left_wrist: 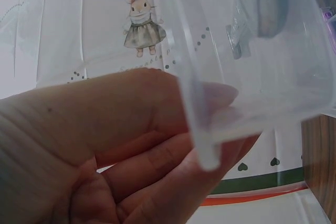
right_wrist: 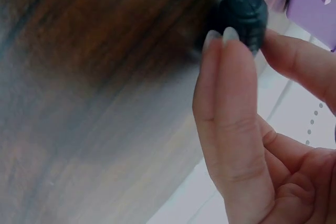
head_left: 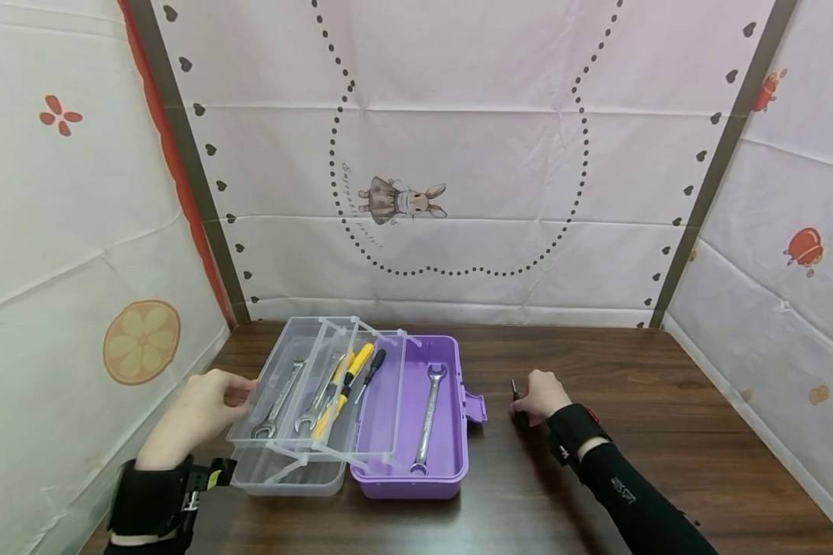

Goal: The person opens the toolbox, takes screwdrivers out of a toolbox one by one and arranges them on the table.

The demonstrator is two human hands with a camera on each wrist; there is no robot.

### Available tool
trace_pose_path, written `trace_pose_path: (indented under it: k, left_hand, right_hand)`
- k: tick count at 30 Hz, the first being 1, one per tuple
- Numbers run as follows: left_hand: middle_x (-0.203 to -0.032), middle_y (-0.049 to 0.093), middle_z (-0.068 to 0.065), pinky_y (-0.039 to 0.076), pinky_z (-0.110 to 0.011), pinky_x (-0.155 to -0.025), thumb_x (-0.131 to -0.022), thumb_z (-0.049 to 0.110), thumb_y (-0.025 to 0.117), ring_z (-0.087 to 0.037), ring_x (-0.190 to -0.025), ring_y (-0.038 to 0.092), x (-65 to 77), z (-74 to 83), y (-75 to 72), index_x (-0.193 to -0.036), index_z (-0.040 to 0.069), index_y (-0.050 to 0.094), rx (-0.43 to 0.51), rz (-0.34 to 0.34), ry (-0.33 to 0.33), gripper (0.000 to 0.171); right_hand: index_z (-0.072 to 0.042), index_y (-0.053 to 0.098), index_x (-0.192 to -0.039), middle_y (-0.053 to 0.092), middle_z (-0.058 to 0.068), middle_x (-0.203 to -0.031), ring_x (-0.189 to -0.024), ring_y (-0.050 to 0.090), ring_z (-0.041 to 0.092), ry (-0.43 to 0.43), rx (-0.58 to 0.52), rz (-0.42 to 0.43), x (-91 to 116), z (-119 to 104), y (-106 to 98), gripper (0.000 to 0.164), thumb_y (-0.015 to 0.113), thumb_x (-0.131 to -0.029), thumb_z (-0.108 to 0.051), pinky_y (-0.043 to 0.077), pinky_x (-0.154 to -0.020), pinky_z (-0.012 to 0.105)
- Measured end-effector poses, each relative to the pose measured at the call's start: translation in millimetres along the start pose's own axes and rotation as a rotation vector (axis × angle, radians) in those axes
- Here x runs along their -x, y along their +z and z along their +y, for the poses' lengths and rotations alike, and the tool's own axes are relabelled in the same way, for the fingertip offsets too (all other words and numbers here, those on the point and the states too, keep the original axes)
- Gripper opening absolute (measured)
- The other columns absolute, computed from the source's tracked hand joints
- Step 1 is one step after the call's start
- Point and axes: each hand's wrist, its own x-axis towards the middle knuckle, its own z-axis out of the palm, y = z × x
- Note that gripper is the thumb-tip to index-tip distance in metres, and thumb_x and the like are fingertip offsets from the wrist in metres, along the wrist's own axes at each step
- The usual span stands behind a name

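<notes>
- Plainly, the left hand [head_left: 204, 408] pinches the left edge of the clear tray [head_left: 278, 442].
- Just right of that grip, wrenches [head_left: 284, 393], yellow-handled tools [head_left: 361, 359] and a black-handled screwdriver [head_left: 373, 366] show through the plastic; which clear layer bears them I cannot tell.
- Farther right, the purple box [head_left: 409, 489] contains one long wrench [head_left: 428, 420].
- Beyond it, the right hand [head_left: 543, 397] grips a black-handled tool [head_left: 521, 418] between thumb and fingers.
</notes>
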Motion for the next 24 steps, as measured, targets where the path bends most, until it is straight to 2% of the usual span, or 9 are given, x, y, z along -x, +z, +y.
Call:
trace_pose_path:
  k: [5,10,13,16,19,21,24]
  left_hand:
    - [-0.098,0.073,-0.026,0.059,-0.04,-0.064,-0.08,-0.005,0.07,-0.031,-0.081,0.073,-0.2,-0.9,0.6,-0.107,-0.013,0.069,0.007,-0.001,0.003,0.029]
    - [-0.098,0.073,-0.026,0.058,-0.04,-0.063,-0.079,-0.005,0.07,-0.03,-0.08,0.072,-0.5,-1.3,0.6,-0.106,-0.013,0.07,0.003,0.005,0.01,0.029]
    - [-0.097,0.073,-0.026,0.058,-0.04,-0.063,-0.079,-0.005,0.07,-0.03,-0.079,0.072,0.2,-1.0,0.4,-0.106,-0.013,0.07,0.006,0.007,0.015,0.028]
    - [-0.098,0.073,-0.027,0.058,-0.039,-0.063,-0.079,-0.005,0.069,-0.03,-0.079,0.072,0.8,-0.6,0.7,-0.106,-0.013,0.07,0.01,0.0,0.009,0.028]
    - [-0.097,0.073,-0.026,0.059,-0.039,-0.063,-0.079,-0.004,0.07,-0.029,-0.079,0.072,1.0,-0.2,1.0,-0.106,-0.013,0.07,0.007,-0.002,0.002,0.028]
    - [-0.097,0.073,-0.026,0.059,-0.039,-0.064,-0.08,-0.004,0.07,-0.029,-0.079,0.072,1.0,0.2,0.7,-0.106,-0.013,0.07,0.003,-0.004,0.001,0.027]
    - [-0.097,0.073,-0.026,0.059,-0.04,-0.064,-0.08,-0.004,0.07,-0.03,-0.08,0.072,0.3,0.3,-0.1,-0.106,-0.013,0.07,0.003,-0.003,0.002,0.027]
  right_hand:
    - [-0.004,0.064,-0.062,0.064,0.006,-0.053,-0.043,0.064,0.016,-0.037,0.095,0.042,-1,-8,-10,0.024,0.077,-0.08,-0.013,0.057,-0.06,0.031]
    - [-0.006,0.064,-0.063,0.061,0.003,-0.057,-0.051,0.058,0.016,-0.059,0.186,0.059,0,-24,-21,0.025,0.076,-0.082,-0.018,0.047,-0.055,0.031]
    - [-0.006,0.066,-0.068,0.064,0.004,-0.065,-0.059,0.059,0.019,-0.069,0.246,0.063,0,-33,-25,0.024,0.075,-0.085,-0.022,0.046,-0.054,0.033]
    - [-0.003,0.071,-0.085,0.071,0.012,-0.082,-0.073,0.067,0.028,-0.096,0.317,0.08,0,-39,-26,0.022,0.073,-0.088,-0.025,0.053,-0.061,0.041]
    - [0.001,0.069,-0.112,0.072,0.021,-0.106,-0.098,0.068,0.038,-0.146,0.386,0.089,0,-43,-24,0.036,0.071,-0.09,-0.026,0.056,-0.078,0.049]
    - [0.001,0.061,-0.129,0.065,0.024,-0.125,-0.119,0.06,0.042,-0.18,0.416,0.087,-1,-43,-22,0.048,0.069,-0.092,-0.027,0.052,-0.093,0.054]
    - [-0.003,0.051,-0.142,0.052,0.023,-0.144,-0.138,0.042,0.045,-0.236,0.433,0.087,-2,-45,-19,0.056,0.065,-0.094,-0.028,0.04,-0.107,0.06]
